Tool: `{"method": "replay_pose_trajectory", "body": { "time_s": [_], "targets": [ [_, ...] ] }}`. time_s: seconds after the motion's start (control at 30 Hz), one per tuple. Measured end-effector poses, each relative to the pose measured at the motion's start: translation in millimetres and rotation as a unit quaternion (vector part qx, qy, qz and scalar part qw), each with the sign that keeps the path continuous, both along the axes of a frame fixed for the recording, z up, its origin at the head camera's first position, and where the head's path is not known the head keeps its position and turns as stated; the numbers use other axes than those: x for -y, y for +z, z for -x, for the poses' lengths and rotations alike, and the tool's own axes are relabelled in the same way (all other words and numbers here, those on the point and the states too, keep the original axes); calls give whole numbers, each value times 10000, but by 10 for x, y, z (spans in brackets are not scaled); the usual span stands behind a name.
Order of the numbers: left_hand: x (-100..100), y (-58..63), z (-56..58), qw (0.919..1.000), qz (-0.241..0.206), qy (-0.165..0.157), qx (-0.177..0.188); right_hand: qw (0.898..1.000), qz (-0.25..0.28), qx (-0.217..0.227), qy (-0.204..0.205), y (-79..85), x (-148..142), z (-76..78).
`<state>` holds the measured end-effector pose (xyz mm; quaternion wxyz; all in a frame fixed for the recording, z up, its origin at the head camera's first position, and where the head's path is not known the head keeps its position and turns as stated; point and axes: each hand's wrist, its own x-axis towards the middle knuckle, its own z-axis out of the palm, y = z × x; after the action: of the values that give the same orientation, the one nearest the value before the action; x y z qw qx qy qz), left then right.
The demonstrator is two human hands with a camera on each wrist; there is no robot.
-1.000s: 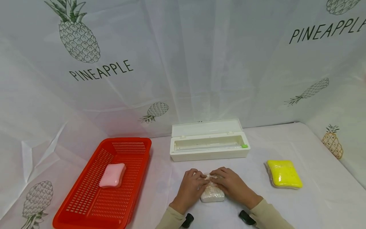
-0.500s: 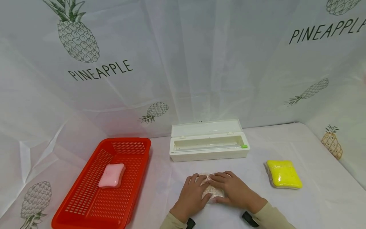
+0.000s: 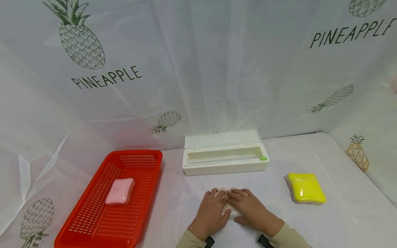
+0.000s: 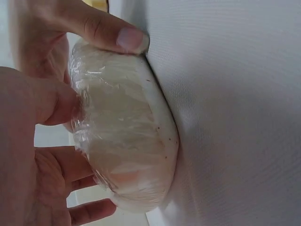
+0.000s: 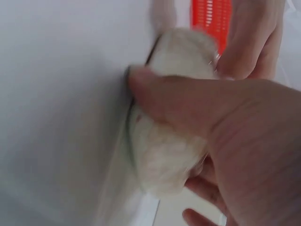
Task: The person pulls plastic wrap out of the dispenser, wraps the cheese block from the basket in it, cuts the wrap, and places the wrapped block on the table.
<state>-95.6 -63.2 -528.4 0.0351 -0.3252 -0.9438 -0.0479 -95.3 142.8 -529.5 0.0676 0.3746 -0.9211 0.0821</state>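
Observation:
A pale, rounded block wrapped in clear cling film (image 4: 122,127) stands on the white tabletop between both hands; the head view shows only a small part of it. My left hand (image 3: 210,213) holds it from the left, its fingers spread over the top and far side, its thumb at the film. From the right, my right hand (image 3: 252,213) grips the same block, its thumb low along the near side, as the right wrist view shows with some blur. The film looks creased and bunched under the fingertips. Small reddish specks mark the block's lower edge.
A red plastic basket (image 3: 148,203) on the left holds a pink rounded block (image 3: 120,191). Behind the hands is a white cling film dispenser box (image 3: 226,168), lid up. A yellow film-wrapped block (image 3: 306,188) lies to the right. White pineapple-print cloth (image 3: 204,86) hangs behind.
The fingers have gone from gathering the film at the block's far end to lying spread over its top. My thumbs have come round to its near side, covering more of it.

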Motion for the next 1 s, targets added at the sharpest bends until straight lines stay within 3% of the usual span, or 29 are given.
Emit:
{"method": "replay_pose_trajectory", "body": {
  "time_s": [0.2, 0.43, 0.57, 0.7, 0.87, 1.0],
  "targets": [
    [-5, -8, -15, 10000, -40, 29, -87, 9999, 67, -1, -147, 31, 70, -14],
    [-60, -45, -160, 9948, 365, 315, -896, 9980, 334, 247, -469, 26, 82, -87],
    [-65, -23, -249, 9891, 105, -3, -1467, 9955, 597, 290, -681, 9, 98, -132],
    [-60, -28, -326, 9868, 43, -393, -1568, 9951, 648, 164, -724, 0, 84, -169],
    [-94, -83, -340, 9844, 227, -361, -1709, 9950, 640, 453, -625, 24, 7, -234],
    [-73, -109, -318, 9852, -97, -371, -1673, 9915, 927, 721, -556, 40, -58, -268]
  ]
}}
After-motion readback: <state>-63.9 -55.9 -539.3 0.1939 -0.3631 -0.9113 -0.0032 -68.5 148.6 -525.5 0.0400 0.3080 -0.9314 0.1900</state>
